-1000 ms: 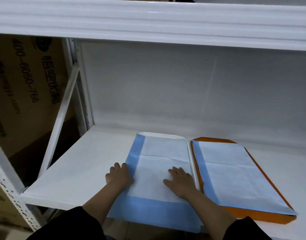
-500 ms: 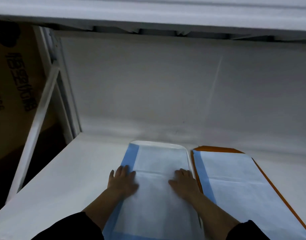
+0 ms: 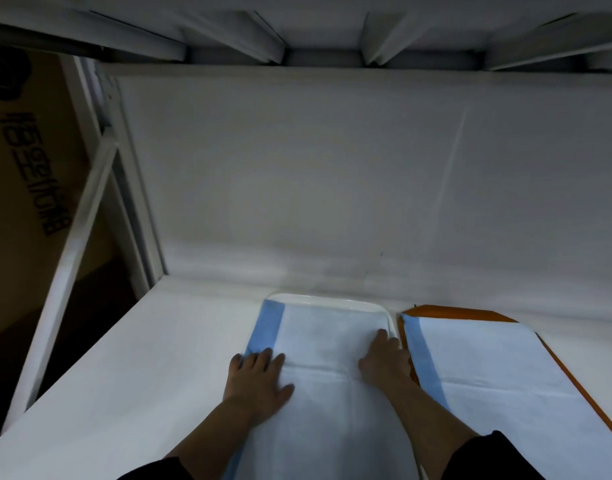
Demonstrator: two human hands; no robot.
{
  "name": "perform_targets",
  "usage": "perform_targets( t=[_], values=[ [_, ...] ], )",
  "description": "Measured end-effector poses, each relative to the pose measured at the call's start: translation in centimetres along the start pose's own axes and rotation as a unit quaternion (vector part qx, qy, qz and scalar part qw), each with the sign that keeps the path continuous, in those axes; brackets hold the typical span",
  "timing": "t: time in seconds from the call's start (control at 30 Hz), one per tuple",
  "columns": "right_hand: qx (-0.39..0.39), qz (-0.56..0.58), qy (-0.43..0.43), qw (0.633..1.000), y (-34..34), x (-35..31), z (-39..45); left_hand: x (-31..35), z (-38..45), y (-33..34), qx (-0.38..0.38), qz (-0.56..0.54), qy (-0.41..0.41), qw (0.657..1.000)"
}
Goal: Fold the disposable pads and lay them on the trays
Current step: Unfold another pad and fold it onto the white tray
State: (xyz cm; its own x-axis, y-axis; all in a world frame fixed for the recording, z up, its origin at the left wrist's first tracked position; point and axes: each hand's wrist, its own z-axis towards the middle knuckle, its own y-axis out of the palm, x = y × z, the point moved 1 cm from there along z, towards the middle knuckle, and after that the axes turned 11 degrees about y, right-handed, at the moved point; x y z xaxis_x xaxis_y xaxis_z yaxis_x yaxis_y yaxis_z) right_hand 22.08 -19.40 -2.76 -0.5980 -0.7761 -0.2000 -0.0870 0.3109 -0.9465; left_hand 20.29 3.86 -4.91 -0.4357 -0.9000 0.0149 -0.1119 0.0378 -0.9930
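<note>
Smoothing folded pad (image 3: 327,344) onto white tray (image 3: 389,315); left hand (image 3: 257,384), right hand (image 3: 385,363) pressing flat-fingered. Next, likely releasing, checking edges.

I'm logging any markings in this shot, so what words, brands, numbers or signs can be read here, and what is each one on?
Cardboard box, left of the shelf frame: a column of dark printed characters, too dark and blurred to read.
Same box, top left: a dark round logo, not legible.
Same box, left edge: part of a digit string, cut off and unreadable.
Pads, trays and shelf: no text visible.
</note>
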Motion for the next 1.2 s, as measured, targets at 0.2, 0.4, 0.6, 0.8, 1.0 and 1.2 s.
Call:
perform_targets(
  t=[0.2, 0.4, 0.6, 0.8, 1.0, 1.2],
  values=[
    [-0.01, -0.006, 0.019, 1.0, -0.6, -0.4, 1.2, -0.1, 0.5, -0.1, -0.003, 0.007, -0.002, 1.0],
    [-0.032, -0.046, 0.009, 0.998, -1.4, -0.3, 2.1, -0.2, 0.4, -0.1, 0.01, 0.009, 0.002, 1.0],
    [-0.106, -0.025, 0.017, 0.994, -1.5, -0.2, 2.5, -0.3, 0.5, -0.3, 0.004, 0.008, 0.003, 1.0],
    [-0.059, 0.053, -0.005, 0.997, -0.5, 0.1, 2.4, -0.3, 0.7, -0.4, -0.015, 0.02, 0.001, 1.0],
    [-0.094, 0.44, 0.057, 0.891, -2.1, -0.1, 2.3, 0.3, 0.8, -1.0, -0.024, 0.01, -0.005, 1.0],
    [-0.086, 0.505, -0.025, 0.859, -4.8, -0.2, 1.5, 1.5, 1.6, -3.3, -0.047, -0.048, -0.033, 0.997]
  ],
)
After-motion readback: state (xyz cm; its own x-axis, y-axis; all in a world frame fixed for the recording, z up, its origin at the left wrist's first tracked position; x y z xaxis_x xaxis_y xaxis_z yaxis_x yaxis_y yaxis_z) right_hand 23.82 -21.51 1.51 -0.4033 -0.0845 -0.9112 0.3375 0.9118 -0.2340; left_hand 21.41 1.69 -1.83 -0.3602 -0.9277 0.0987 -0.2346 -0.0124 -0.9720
